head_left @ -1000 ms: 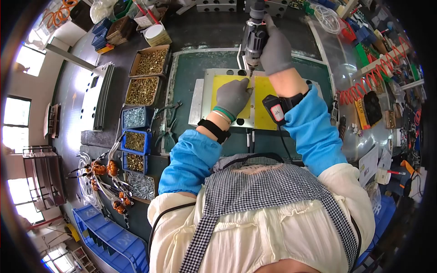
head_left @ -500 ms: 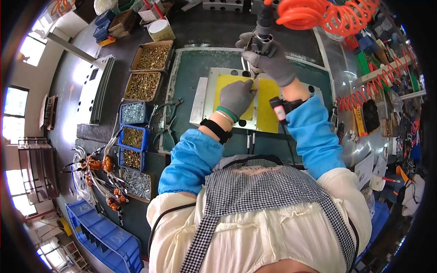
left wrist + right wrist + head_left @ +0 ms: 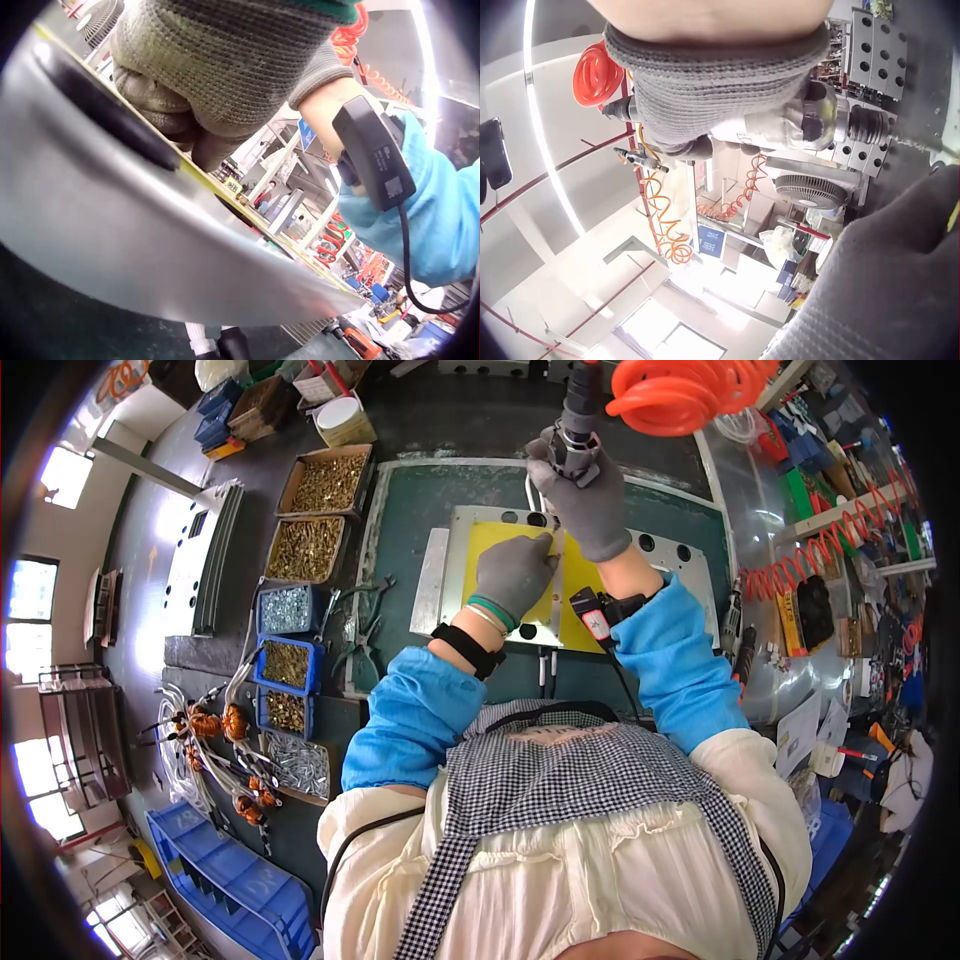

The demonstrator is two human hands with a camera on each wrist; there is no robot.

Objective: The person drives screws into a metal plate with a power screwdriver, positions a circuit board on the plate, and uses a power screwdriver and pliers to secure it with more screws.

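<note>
My right hand [image 3: 585,500], in a grey glove, grips a power screwdriver [image 3: 578,432] upright above the far side of the work. Beyond that hand, the right wrist view shows its metal body and its bit [image 3: 911,142], pointing toward the left glove. My left hand [image 3: 515,572] rests with curled fingers on a yellow sheet [image 3: 485,540] that lies over a metal box [image 3: 452,575]. In the left wrist view a fingertip [image 3: 206,154] meets the yellow edge. What the left fingers may pinch is hidden; I cannot tell.
A red coiled hose [image 3: 665,395] hangs beside the screwdriver. To the left stand bins of brass fittings [image 3: 325,482] and a blue bin of silver hardware [image 3: 287,610], with pliers [image 3: 365,645] alongside. Two black-tipped cables [image 3: 547,672] come from the box's near side.
My right hand has shifted its hold on the screwdriver, its wrist now turned lower and nearer the body. The red hose has swung into view. My left hand stays on the sheet.
</note>
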